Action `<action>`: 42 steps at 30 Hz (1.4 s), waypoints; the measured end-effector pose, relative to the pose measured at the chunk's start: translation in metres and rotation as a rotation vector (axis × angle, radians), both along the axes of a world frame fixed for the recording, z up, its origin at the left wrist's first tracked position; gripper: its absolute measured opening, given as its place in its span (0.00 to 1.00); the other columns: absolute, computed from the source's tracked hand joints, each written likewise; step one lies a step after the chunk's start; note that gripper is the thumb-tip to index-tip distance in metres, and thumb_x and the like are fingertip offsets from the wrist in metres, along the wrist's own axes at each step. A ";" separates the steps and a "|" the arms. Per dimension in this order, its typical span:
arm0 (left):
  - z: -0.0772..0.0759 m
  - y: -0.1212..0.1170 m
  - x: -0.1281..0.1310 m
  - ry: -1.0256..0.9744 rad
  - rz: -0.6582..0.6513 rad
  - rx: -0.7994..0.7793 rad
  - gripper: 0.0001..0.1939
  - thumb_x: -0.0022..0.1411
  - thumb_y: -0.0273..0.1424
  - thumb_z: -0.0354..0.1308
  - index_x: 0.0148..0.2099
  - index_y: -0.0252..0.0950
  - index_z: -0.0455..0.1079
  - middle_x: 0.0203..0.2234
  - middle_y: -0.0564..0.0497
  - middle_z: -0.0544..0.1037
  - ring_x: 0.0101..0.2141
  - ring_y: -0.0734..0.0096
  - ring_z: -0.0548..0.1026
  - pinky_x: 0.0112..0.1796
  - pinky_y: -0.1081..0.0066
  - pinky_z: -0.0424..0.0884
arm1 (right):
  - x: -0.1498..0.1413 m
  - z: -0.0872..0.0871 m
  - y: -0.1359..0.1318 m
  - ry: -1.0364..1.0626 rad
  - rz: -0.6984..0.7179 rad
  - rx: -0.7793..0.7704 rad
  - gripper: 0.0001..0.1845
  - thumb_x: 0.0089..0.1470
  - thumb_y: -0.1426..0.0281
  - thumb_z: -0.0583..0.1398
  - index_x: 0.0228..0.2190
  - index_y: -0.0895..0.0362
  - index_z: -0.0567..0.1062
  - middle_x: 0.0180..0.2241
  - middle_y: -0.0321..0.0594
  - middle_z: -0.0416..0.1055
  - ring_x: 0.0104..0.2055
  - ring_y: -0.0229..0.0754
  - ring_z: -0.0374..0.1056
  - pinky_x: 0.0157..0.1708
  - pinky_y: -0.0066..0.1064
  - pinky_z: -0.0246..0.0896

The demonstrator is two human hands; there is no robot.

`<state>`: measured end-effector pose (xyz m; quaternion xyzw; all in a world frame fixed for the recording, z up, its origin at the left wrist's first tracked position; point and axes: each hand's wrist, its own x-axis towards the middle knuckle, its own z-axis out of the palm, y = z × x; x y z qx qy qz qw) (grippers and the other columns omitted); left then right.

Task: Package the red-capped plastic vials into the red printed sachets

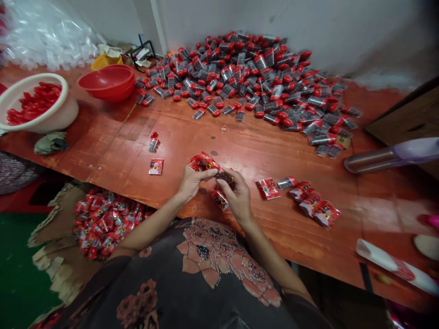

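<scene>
My left hand (194, 181) pinches a shiny red printed packet (203, 161) above the table's near edge. Facing it, my right hand (237, 194) has its fingers closed around a small see-through bottle with dark contents (224, 176), partly hidden by the fingers and held against the packet. Another red packet (219, 199) lies just beneath my hands. To the right are a flat packet (268, 188), a small red-capped bottle (286, 183) and a strip of joined packets (313, 203). On the left lie a bottle (153, 144) and a single packet (156, 166).
A large heap of red-capped bottles (240, 68) lies against the wall. At left stand a white tub (66, 107) of red caps and a red bowl (106, 84). Below the table edge sits a carton (51, 256) beside many filled packets (103, 219). A see-through tube (373, 160) lies at right.
</scene>
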<state>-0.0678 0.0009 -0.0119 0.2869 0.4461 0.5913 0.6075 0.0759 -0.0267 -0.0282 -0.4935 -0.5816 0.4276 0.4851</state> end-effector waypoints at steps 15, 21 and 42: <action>0.000 0.002 -0.003 -0.015 0.023 -0.011 0.26 0.40 0.29 0.75 0.43 0.38 0.73 0.26 0.55 0.78 0.26 0.75 0.73 0.25 0.76 0.62 | -0.001 0.001 -0.007 0.122 -0.085 -0.057 0.13 0.52 0.67 0.65 0.42 0.48 0.78 0.38 0.36 0.69 0.37 0.39 0.70 0.38 0.38 0.70; -0.003 -0.002 0.002 -0.002 0.037 -0.016 0.25 0.40 0.28 0.74 0.43 0.38 0.72 0.24 0.58 0.76 0.23 0.80 0.70 0.26 0.76 0.63 | -0.005 0.001 -0.009 0.216 -0.076 -0.184 0.15 0.52 0.64 0.65 0.43 0.50 0.76 0.35 0.36 0.73 0.30 0.38 0.70 0.31 0.35 0.70; -0.004 -0.007 0.003 -0.043 -0.032 -0.049 0.15 0.39 0.30 0.75 0.29 0.35 0.72 0.24 0.55 0.75 0.26 0.76 0.71 0.32 0.73 0.70 | 0.000 -0.005 -0.008 0.469 -0.005 -0.414 0.18 0.51 0.64 0.65 0.45 0.48 0.75 0.38 0.36 0.76 0.31 0.37 0.73 0.34 0.35 0.74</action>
